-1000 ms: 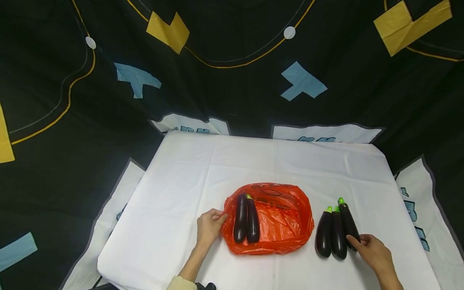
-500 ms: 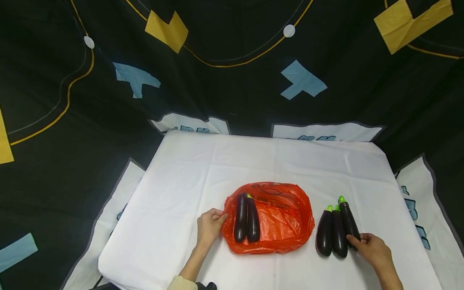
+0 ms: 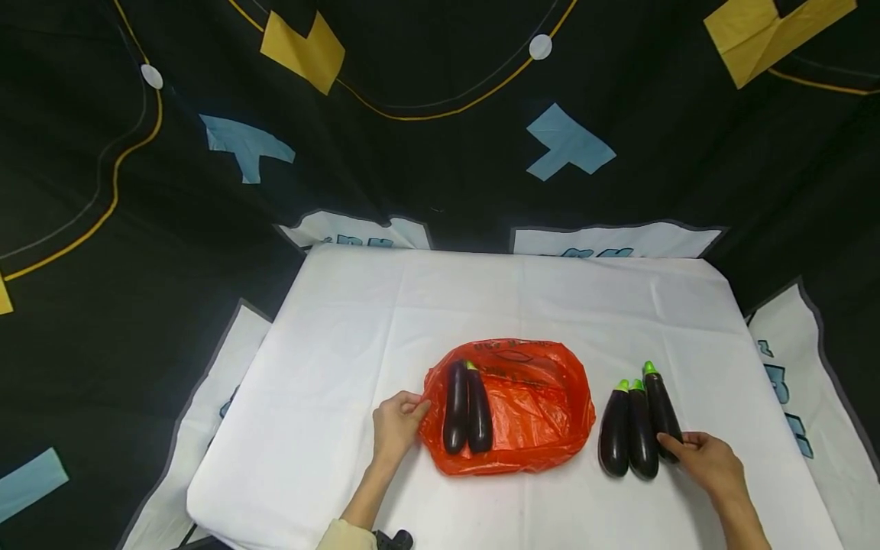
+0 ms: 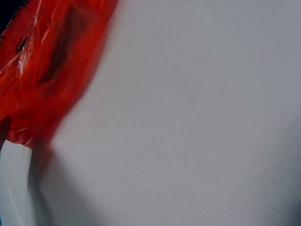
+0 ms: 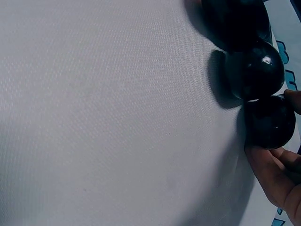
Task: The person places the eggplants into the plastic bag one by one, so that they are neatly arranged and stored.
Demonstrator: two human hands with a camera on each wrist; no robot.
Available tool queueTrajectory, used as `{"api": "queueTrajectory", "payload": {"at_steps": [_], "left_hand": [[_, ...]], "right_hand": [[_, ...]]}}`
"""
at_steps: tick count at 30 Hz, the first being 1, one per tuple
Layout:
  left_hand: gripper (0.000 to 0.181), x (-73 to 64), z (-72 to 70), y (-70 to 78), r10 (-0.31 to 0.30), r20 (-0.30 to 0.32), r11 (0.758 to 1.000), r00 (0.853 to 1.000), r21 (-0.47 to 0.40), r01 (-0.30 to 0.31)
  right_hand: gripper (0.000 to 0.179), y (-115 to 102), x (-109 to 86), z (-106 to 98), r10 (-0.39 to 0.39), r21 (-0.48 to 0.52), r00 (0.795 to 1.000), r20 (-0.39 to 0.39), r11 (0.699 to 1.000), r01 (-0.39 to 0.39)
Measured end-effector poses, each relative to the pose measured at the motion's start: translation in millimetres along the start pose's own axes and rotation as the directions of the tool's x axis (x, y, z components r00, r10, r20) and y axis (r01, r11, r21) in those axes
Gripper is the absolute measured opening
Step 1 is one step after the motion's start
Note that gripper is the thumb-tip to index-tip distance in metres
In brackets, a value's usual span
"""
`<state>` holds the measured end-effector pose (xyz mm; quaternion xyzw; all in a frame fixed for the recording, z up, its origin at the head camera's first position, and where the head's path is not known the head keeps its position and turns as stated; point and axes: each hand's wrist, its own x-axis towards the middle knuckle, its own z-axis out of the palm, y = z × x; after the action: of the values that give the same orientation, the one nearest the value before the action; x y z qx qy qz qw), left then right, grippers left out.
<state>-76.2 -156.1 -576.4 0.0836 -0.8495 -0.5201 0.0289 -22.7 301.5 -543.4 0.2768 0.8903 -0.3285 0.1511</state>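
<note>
Bag point(image 3: 532, 439) of red plastic lies open on the counter point(image 3: 330, 336), 2 eggplants point(image 3: 480, 416) inside; 3 more eggplants point(image 3: 641, 434) lie outside, apparently left to do. Fingers of the left hand point(image 3: 395, 428) pinch the bag's left rim; the right hand's point(image 3: 711, 464) close around the rightmost eggplant point(image 3: 661, 406).

Red bag point(image 3: 539, 428) is lying open, two dark eggplants point(image 3: 456, 409) are resting inside, three green-tipped eggplants point(image 3: 642, 434) are lying at right

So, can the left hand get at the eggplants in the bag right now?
Probably yes: the bag lies open and both eggplants inside show, close to the left hand, though that hand pinches the bag.
</note>
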Motion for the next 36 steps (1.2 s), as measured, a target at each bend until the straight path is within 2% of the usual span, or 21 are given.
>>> {"api": "queueTrajectory", "payload": {"at_steps": [7, 17, 25, 30, 36], "left_hand": [[0.008, -2.8, 0.0, 0.3, 0.006, 0.005, 1.0, 1.0, 0.012, -0.006], [0.009, -6.7, -0.5, -0.5, -0.003, 0.003, 1.0, 1.0, 0.01, 0.003], [0.008, -7.5, -1.4, -1.0, 0.004, 0.004, 1.0, 1.0, 0.013, -0.004], [0.008, -5.0, -2.4, 2.5, 0.005, 0.0, 1.0, 1.0, 0.02, -0.005], [0.01, 0.7, -3.8, 7.5, 0.011, -0.009, 1.0, 1.0, 0.016, -0.011]], "right_hand": [[0.086, 3, -3.0, 0, 0.039, 0.044, 0.999, 0.013, 0.998, -0.039], [0.086, 1, -10.3, -4, 0.055, 0.057, 0.998, -0.016, 0.997, -0.054], [0.091, -5, -17.5, -8, 0.063, 0.107, 0.998, 0.023, 0.992, -0.065], [0.089, -16, -21.7, -11, 0.027, 0.146, 0.998, 0.049, 0.989, -0.034], [0.088, -36, -29.9, -20, -0.064, 0.207, 0.991, 0.117, 0.978, 0.038]]}}
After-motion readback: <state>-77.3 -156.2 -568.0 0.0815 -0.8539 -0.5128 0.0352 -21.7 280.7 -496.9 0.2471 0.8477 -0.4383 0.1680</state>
